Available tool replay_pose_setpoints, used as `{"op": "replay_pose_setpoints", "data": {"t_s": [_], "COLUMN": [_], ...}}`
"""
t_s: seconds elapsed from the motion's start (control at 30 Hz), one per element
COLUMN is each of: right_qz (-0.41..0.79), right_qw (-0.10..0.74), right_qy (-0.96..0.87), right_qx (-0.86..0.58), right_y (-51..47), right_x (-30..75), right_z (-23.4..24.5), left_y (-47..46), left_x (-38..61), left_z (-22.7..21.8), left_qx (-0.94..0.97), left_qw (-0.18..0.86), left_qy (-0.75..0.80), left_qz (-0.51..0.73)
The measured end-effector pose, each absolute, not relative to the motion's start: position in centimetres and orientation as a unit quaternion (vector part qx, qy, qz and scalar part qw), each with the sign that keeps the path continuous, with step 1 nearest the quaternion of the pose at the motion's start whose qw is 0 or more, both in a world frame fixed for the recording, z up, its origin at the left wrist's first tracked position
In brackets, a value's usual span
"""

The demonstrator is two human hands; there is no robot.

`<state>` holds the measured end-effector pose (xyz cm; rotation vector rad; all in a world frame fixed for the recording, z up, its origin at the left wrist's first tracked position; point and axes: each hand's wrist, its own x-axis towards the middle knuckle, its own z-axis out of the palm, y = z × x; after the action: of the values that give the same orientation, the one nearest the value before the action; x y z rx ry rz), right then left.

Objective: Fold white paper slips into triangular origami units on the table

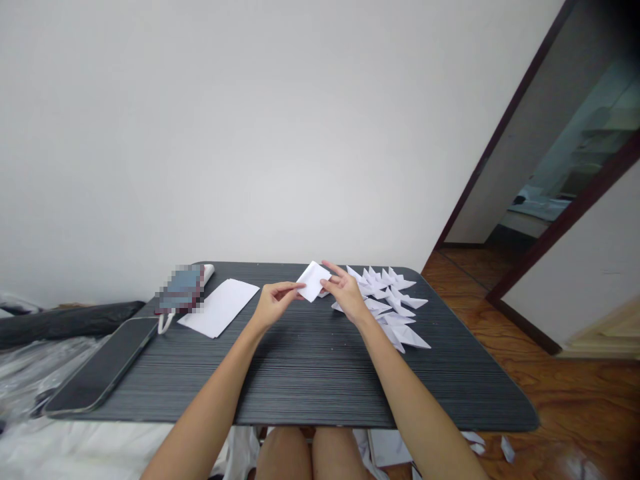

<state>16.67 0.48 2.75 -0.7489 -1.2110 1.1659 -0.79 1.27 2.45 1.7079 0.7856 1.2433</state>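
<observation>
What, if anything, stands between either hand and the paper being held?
Nothing visible: the left hand and the right hand both touch the paper. The folded boats lie on the table near the right hand, not in between.

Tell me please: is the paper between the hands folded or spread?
Folded: the held paper is small and four-cornered, smaller than the flat sheets.
</observation>
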Motion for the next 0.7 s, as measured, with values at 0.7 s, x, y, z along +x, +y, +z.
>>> {"op": "replay_pose_setpoints", "data": {"t_s": [0.7], "right_qz": [0.360], "right_qw": [0.559], "right_qy": [-0.644], "right_qx": [-0.377], "right_y": [0.2], "right_x": [16.5], "right_z": [2.5], "left_y": [1.7], "left_x": [-0.4], "left_z": [1.8], "left_qx": [0.725], "left_qw": [0.343], "left_qy": [0.337], "left_qz": [0.492]}}
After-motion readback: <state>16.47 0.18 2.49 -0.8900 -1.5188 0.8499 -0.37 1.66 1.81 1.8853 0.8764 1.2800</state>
